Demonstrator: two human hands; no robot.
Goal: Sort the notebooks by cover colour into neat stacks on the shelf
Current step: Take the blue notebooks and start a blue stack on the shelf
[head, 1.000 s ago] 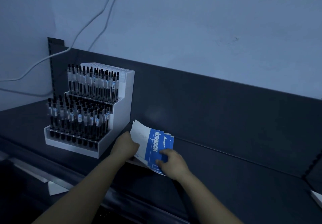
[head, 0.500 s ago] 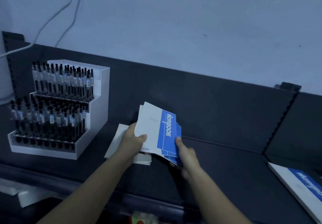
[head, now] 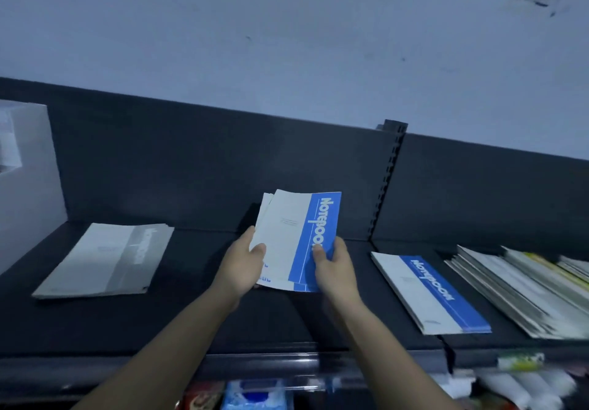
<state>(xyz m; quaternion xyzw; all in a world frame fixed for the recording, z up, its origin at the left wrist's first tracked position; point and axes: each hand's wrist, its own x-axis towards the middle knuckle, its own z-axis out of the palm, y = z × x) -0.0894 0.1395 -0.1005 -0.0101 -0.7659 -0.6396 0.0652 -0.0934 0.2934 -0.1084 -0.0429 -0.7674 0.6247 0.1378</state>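
- Both hands hold a small bunch of blue notebooks (head: 296,237) upright over the shelf (head: 197,320), mid-shelf, between the grey stack (head: 105,259) and the blue stack (head: 430,291).
- Left hand (head: 242,266) grip closed on the bunch's left edge; right hand (head: 331,269) grip closed on the lower right edge, thumb on the blue band.
- Bunch is fanned, edges not flush.
- Step looks like carrying blues to the blue stack on the right; best to square the edges first, then lay flat, corners matched, title the same way.
- Mixed pile (head: 516,295) sits just beside the blue stack; don't knock it.
- Versus half a second ago: view has swung right, pen rack nearly out of frame, blue stack and mixed pile now in full view, bunch raised more upright.
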